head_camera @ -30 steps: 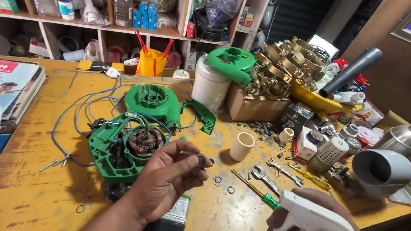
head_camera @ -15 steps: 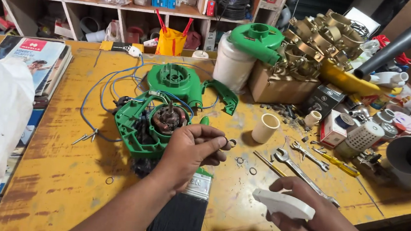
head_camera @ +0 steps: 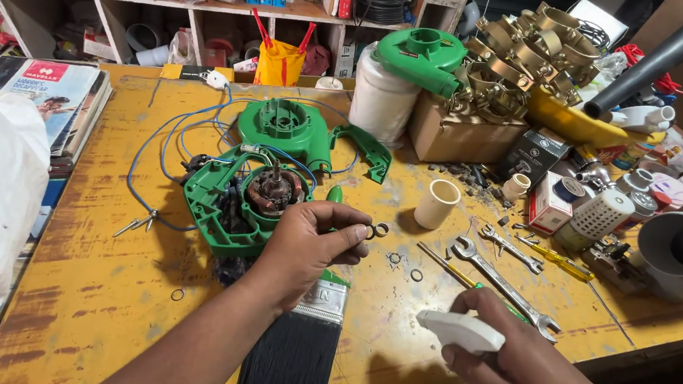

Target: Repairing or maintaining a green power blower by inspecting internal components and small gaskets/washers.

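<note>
Pinching a small dark metal ring (head_camera: pixel 370 232) between thumb and fingertips, the left hand (head_camera: pixel 312 243) hovers over the worn yellow workbench (head_camera: pixel 85 293), its fingers curled together around the ring. The ring is thin, round and dull grey, held at the fingertips, and its hole seems to face roughly up toward the camera. A second similar ring (head_camera: pixel 382 229) sits touching or just beside it; which of the two, I cannot tell.

Just left of this hand lies the open green plastic blower housing (head_camera: pixel 221 206), glossy and ribbed, with a copper-wound motor (head_camera: pixel 271 192) showing inside. Beyond the hand sits the matching green cover (head_camera: pixel 290 126) with its curved handle pointing right. Blue wire (head_camera: pixel 165 131) loops away to the far left.

Under the left wrist lies a wide paintbrush (head_camera: pixel 300 341), black bristles pointing toward the person, its long axis running near to far.

The right hand (head_camera: pixel 523 373) is closed around a white plastic spray bottle head (head_camera: pixel 461 330), smooth and wedge-shaped, its nozzle pointing left toward the brush.

Between the two hands lie loose washers (head_camera: pixel 417 274) on the scratched tabletop. Just beyond the right hand a bright steel spanner (head_camera: pixel 506 285) lies diagonally, beside a screwdriver with a green handle (head_camera: pixel 454 272). A cream plastic pipe coupling (head_camera: pixel 438 203) stands upright beyond the left fingertips.
</note>
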